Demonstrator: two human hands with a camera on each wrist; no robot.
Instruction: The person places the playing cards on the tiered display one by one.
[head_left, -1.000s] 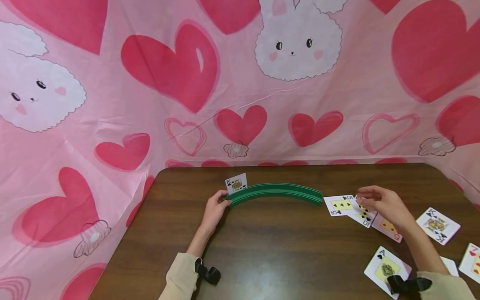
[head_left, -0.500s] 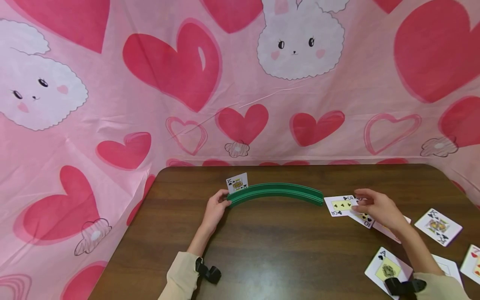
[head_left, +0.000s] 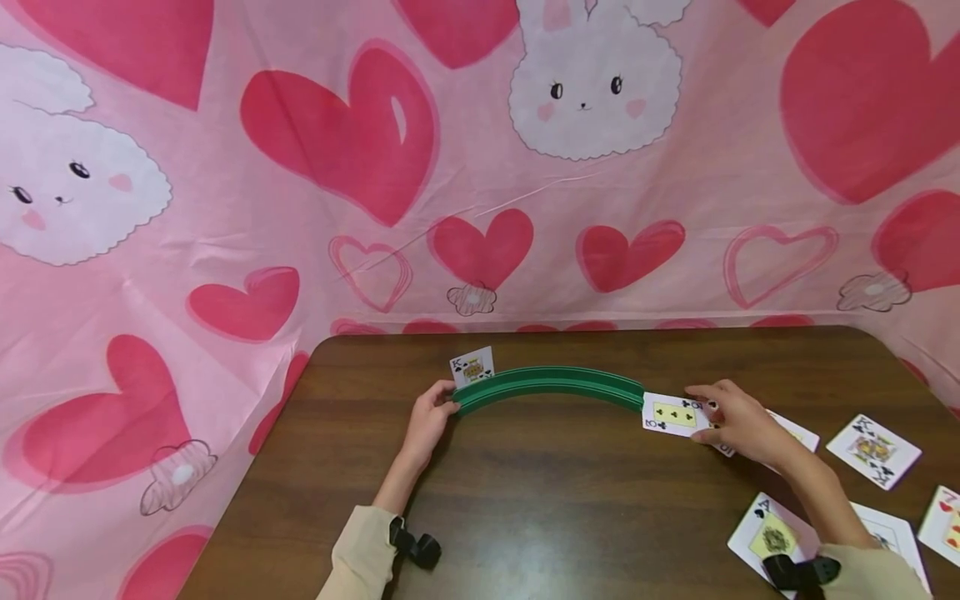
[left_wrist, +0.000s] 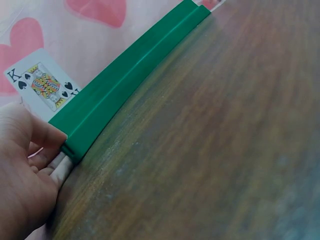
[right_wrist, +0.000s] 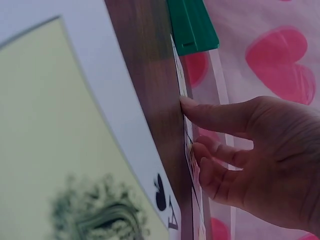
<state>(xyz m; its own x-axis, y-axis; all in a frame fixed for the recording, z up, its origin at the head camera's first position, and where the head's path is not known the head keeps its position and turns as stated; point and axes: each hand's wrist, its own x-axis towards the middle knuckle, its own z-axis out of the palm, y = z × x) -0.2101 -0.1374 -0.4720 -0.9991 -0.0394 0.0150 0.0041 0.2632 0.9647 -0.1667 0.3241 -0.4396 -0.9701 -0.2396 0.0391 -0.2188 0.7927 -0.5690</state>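
Green curved plastic card rack (head_left: 551,381) arches across the far half of the brown wood-look bench (head_left: 525,508). Nearest, at the right, a white ace of spades card (head_left: 757,533) lies face up, partly hidden by the right wrist's black camera (head_left: 801,572). Beyond the forearm is a white card with dark print (head_left: 900,542), too covered to read, and right of it a white card with red hearts (head_left: 947,521).

Farther in, a white king of clubs card (head_left: 873,450) lies flat, well right of the right hand (head_left: 738,423). That hand pinches the right end of a white card with a yellow panel of clubs (head_left: 673,414), thumb at its near edge, fingers at its far edge; whether it is lifted, I cannot tell. Its left end meets or nearly meets the rack's right end.

The left hand (head_left: 429,427) clamps the rack's left end, well apart from the right. Farthest, a white king of spades card (head_left: 473,364) stands tilted there, its foot hidden by the rack.

The step in hand looks like taking up the clubs card while the rack is steadied. The next move seems to call for a secure edge grip, a clean lift and a turn to upright over the rack.
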